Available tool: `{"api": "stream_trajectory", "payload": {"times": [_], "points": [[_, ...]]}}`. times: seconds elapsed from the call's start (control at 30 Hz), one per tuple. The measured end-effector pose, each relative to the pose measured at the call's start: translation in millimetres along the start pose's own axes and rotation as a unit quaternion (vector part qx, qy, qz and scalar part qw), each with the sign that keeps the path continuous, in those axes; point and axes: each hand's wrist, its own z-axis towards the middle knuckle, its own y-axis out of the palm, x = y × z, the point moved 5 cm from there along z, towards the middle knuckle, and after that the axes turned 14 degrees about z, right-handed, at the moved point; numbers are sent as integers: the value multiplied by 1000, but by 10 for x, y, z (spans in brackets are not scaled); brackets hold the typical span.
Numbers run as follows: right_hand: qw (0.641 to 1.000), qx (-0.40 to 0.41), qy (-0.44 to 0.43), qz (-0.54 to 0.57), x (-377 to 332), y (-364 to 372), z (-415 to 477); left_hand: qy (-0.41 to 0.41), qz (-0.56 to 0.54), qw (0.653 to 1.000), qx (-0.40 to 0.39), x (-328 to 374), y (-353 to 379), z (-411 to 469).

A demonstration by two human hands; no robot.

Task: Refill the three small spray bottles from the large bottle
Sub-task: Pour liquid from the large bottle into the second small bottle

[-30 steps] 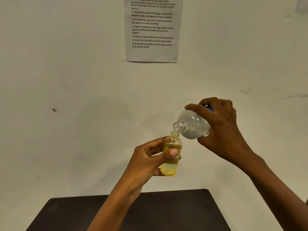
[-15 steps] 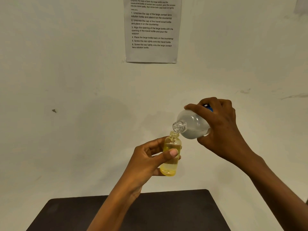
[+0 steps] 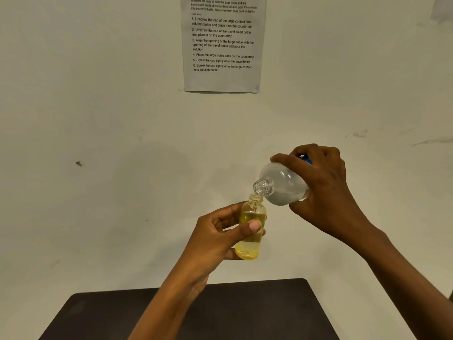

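My left hand (image 3: 215,239) grips a small yellow-tinted glass bottle (image 3: 251,244), uncapped and nearly upright, held in the air above the dark table. My right hand (image 3: 321,192) holds the large clear bottle (image 3: 282,185) tipped down to the left, its open threaded neck right above the small bottle's mouth. Clear liquid lies in the lower side of the large bottle. A bit of blue label shows between my right fingers. The small bottle holds liquid up to about its shoulder. No other small bottles or caps are in view.
A dark table (image 3: 269,312) with rounded corners fills the bottom of the view below my arms. Behind is a pale wall with a taped sheet of printed instructions (image 3: 221,45) at the top centre.
The large bottle's neck has dropped slightly closer to the small bottle's mouth. Both hands otherwise hold their positions.
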Motion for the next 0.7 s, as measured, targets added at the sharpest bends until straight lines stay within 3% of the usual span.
{"api": "stream_trajectory", "payload": {"times": [0.7], "points": [[1000, -1, -2, -4, -7, -4, -2, 3, -11, 1000, -3, 1, -7, -6]]}}
